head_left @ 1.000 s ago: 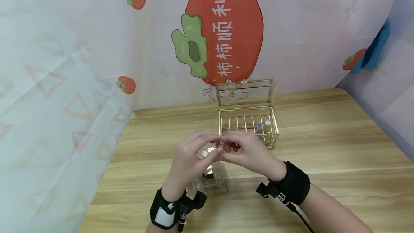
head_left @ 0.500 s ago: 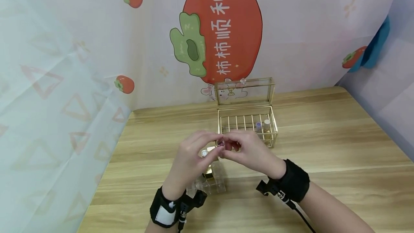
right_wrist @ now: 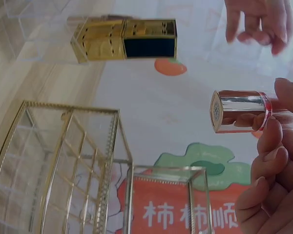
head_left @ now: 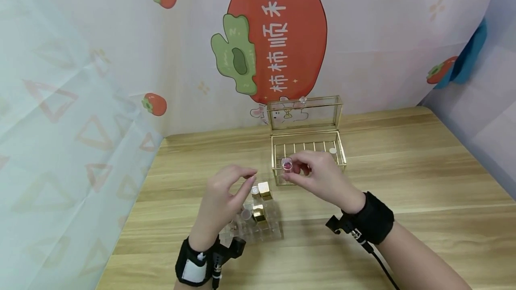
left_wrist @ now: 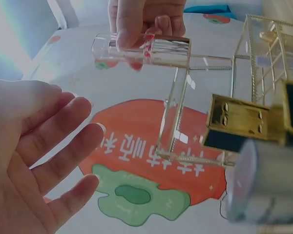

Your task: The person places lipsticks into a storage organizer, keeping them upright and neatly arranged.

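My right hand (head_left: 322, 172) pinches a lipstick tube (head_left: 287, 164) between thumb and fingers, over the front of a gold-framed glass box (head_left: 274, 149). In the right wrist view the lipstick (right_wrist: 240, 111) has a shiny metallic base, a red ring and a clear part under the fingers. My left hand (head_left: 221, 194) holds nothing. It hovers left of the box, its fingers loosely bent and spread in the left wrist view. Below it stands a clear organizer (head_left: 276, 232) holding gold lipstick tubes (head_left: 259, 213) and a round-topped grey tube (head_left: 247, 215).
The box's hinged glass lid (head_left: 306, 122) stands raised. Gold bars divide the box inside, and a white-capped tube (head_left: 333, 151) sits at its right end. A printed cloth (head_left: 193, 48) hangs behind the wooden table (head_left: 403, 169).
The two hands have come apart. My right hand has moved right and up with the lipstick toward the box; my left hand has let go and drawn back left.
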`<state>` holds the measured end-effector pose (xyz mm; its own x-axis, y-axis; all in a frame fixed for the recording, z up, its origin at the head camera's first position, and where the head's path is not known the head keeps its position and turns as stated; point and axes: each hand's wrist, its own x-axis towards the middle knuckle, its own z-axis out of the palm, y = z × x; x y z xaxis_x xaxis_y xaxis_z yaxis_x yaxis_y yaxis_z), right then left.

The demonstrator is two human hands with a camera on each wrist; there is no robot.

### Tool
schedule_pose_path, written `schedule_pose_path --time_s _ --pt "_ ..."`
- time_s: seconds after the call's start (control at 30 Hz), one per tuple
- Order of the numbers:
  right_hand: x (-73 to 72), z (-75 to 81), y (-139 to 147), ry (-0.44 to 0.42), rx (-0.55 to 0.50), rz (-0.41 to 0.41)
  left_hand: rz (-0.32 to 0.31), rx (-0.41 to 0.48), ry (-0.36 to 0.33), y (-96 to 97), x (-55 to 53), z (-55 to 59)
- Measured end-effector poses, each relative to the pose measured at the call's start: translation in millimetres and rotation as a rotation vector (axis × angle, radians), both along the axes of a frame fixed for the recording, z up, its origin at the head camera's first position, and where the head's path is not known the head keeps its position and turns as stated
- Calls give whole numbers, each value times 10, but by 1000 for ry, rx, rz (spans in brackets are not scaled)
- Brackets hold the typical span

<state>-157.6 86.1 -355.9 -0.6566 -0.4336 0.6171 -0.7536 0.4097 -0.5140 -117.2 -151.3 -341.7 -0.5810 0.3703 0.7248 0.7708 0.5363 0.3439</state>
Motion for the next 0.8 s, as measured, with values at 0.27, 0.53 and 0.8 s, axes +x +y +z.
schedule_pose_path --time_s 0.27,0.53,0.8 --pt "-148 -19 125 -38 10 -91 53 -46 -77 -178 39 -166" --pt "-340 -104 258 -18 64 -159 130 -84 -88 -384 57 -275" --pt "-505 -201 363 -202 104 -184 184 -168 -123 -546 98 -331"
